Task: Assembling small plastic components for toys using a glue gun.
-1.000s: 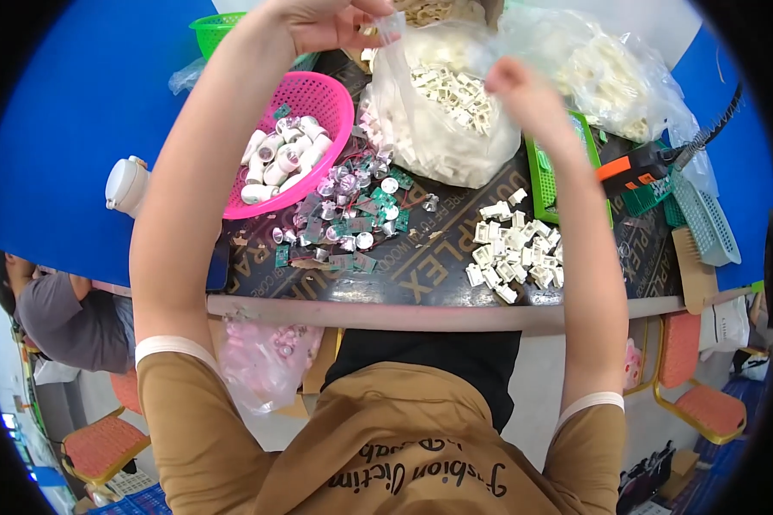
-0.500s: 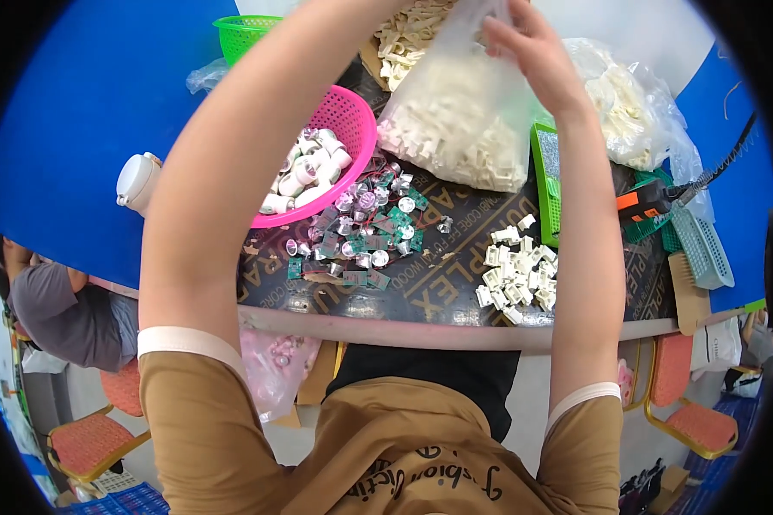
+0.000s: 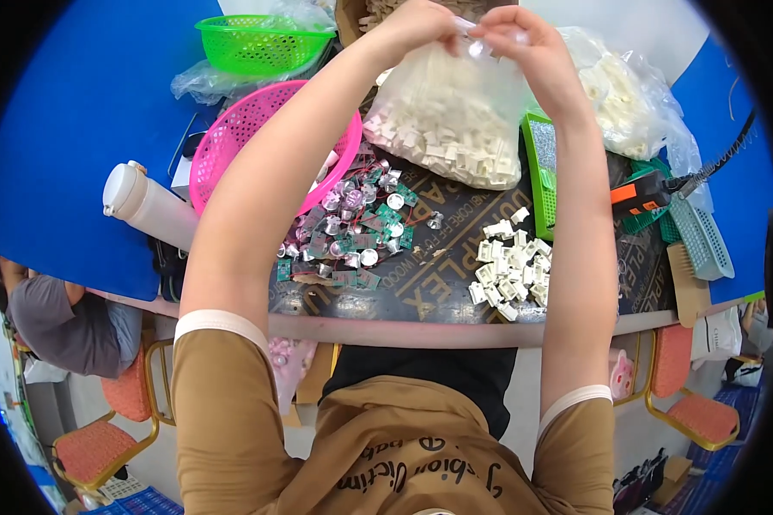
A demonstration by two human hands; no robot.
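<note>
A clear plastic bag [image 3: 451, 129], filled with small cream-white plastic parts, stands at the far middle of the table. My left hand [image 3: 423, 26] pinches the left side of its gathered mouth. Close beside it, my right hand [image 3: 528, 41] has thumb and fingers closed on the right side of the mouth. Nearer me lies a loose heap of similar white plastic parts [image 3: 514, 268]. Left of that spreads a pile of small green circuit boards with silvery reflector cups and red wires [image 3: 361, 219]. My left forearm passes over a pink basket [image 3: 217, 142], hiding part of it.
A green basket [image 3: 258, 47] sits at the far left, and a white bottle [image 3: 150, 202] leans nearer. On the right are a narrow green tray [image 3: 543, 193], a black-and-orange power screwdriver [image 3: 640, 197], another bag of white parts [image 3: 623, 103] and a light-green basket [image 3: 700, 240].
My left hand, earlier out of view past the top edge, now shows at the bag's mouth. My right hand's spread fingers have closed on the plastic, and the bag top is gathered.
</note>
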